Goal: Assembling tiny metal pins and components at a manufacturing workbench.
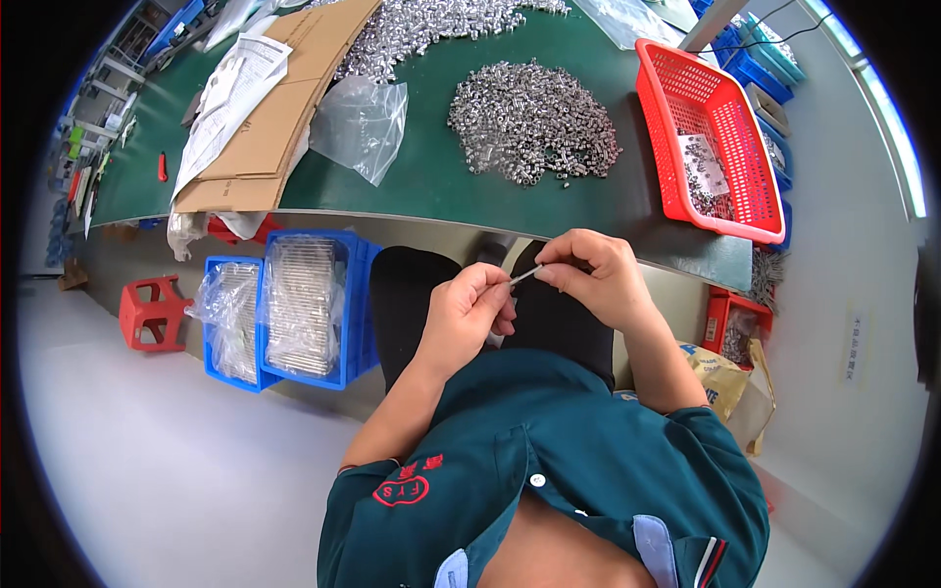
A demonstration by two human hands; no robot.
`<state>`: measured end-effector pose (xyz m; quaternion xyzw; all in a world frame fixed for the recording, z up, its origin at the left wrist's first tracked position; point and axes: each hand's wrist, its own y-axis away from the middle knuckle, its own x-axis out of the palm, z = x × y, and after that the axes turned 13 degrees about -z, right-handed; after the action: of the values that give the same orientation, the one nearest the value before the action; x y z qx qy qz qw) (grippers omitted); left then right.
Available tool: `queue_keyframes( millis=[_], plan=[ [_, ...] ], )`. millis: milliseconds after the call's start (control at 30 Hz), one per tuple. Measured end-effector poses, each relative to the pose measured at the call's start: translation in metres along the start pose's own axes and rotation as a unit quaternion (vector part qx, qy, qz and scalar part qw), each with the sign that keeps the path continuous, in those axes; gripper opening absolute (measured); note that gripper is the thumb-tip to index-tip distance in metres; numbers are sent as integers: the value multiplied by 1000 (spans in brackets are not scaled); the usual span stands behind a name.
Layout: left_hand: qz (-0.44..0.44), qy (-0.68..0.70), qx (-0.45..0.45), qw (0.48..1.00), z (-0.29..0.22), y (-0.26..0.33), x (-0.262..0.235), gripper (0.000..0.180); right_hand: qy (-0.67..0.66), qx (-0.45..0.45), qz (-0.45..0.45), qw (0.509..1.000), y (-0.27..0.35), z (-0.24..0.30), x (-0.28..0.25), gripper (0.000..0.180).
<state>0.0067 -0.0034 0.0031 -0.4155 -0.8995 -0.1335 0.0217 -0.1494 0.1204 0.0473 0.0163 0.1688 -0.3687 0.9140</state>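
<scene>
Above my lap, just off the near edge of the green table (pixel 431 211), my two hands hold a thin, pale metal-looking rod (pixel 525 275) between them. My left hand (pixel 469 312) pinches one end with thumb and forefinger, its other fingers curled under. At the opposite end, my right hand (pixel 600 279) grips the rod's tip between thumb and fingertips. Any small part at the tips is too covered by the fingers to make out. Beyond my hands, a heap of small silver metal sleeves (pixel 534 122) is spread on the tabletop.
A red plastic basket (pixel 676 176) with some metal parts stands at the table's right. Flattened cardboard (pixel 265 137), a clear bag (pixel 361 122) and another silver heap (pixel 421 34) lie left and far. Blue crates (pixel 358 323) and a red stool (pixel 154 314) are on the floor.
</scene>
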Motion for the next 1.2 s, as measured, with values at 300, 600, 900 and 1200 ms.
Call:
queue_keyframes(
  millis=[300, 600, 900, 1200],
  plan=[
    [108, 87, -99, 985, -2, 0, -9, 11, 10, -152, 85, 985, -4, 0, -6, 12],
    [71, 98, -102, 987, -4, -2, -1, 12, 13, -70, 91, 993, -1, 1, 1, 23],
    [35, 122, -101, 987, 4, -4, -3, 12, 206, -106, -181, 956, -48, -56, -25, 17],
    [35, 110, -95, 989, 6, -3, -4, 12, 322, -163, -188, 914, -59, -60, -10, 12]
  ],
)
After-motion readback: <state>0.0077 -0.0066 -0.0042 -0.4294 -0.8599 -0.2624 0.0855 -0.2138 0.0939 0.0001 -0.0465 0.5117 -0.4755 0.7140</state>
